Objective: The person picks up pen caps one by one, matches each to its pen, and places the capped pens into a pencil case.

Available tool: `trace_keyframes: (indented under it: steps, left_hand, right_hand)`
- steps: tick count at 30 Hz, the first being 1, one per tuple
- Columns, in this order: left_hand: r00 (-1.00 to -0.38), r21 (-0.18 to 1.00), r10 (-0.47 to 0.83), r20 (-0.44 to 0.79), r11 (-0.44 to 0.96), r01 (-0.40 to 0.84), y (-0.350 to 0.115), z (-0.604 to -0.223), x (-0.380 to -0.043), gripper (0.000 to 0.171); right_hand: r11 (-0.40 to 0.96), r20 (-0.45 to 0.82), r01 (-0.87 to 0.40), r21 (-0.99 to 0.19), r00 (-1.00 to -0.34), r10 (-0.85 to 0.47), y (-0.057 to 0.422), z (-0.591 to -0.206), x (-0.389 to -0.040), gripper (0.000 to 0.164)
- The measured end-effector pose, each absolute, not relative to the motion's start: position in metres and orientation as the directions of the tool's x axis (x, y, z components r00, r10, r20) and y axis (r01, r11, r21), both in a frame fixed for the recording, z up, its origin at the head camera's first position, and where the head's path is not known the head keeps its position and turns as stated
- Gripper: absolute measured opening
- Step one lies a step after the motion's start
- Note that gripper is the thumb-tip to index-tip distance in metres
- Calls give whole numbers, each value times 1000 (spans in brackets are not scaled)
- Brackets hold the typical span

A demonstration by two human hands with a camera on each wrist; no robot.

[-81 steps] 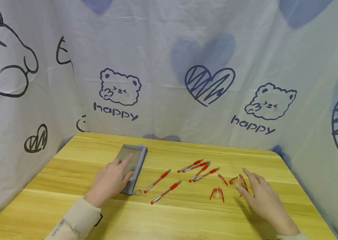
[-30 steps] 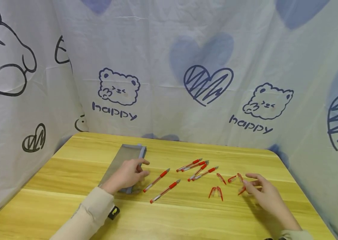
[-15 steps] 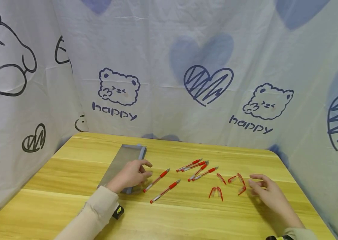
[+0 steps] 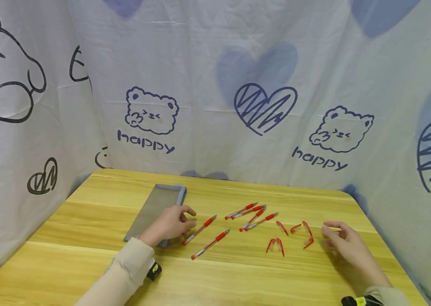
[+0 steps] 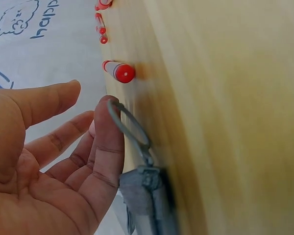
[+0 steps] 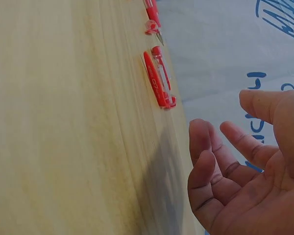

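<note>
The right hand (image 4: 351, 246) sits farther from the caps (image 6: 155, 81); both hands hang loose, empty. Left of the pens (image 4: 211, 244), the pouch (image 4: 152, 210) could slide, we judge, if the left hand (image 4: 168, 223) snags its loop (image 5: 144, 147).

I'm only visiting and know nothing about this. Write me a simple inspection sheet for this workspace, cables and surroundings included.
Surface: wood-grain table, things lying spread out on it.
Job's things: six uncapped red pens, four bunched and two apart; six loose red caps to the right of the pens; one grey pouch lying flat.
Clutter: nothing seen.
Left hand: grips nothing; at the pouch, a finger close to its loop, contact unclear.
Right hand: holds nothing; right of the caps.
Cables: nothing clearly seen; a dark device at each wrist.
Surroundings: pale cloth with hearts, bears and "happy".
</note>
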State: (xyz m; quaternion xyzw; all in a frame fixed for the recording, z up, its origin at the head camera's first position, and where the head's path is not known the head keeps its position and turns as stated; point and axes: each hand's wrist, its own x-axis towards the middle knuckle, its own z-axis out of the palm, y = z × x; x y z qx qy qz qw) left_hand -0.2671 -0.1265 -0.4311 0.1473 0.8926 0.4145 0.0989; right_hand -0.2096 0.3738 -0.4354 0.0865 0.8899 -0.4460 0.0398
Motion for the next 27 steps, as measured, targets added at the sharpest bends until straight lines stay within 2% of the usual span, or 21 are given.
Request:
trace_keyframes:
  steps: [13,27]
  left_hand:
    - [-944,777,318,-88,615,135,-119,-437,-268,33]
    - [-938,766,335,-90,625,150,-117,-438,-269,40]
  right_hand:
    - [541,-183,235,-807,-972,149,378,-435,-216,67]
    - [546,-186,239,-803,-971,152,379,-434,-217,68]
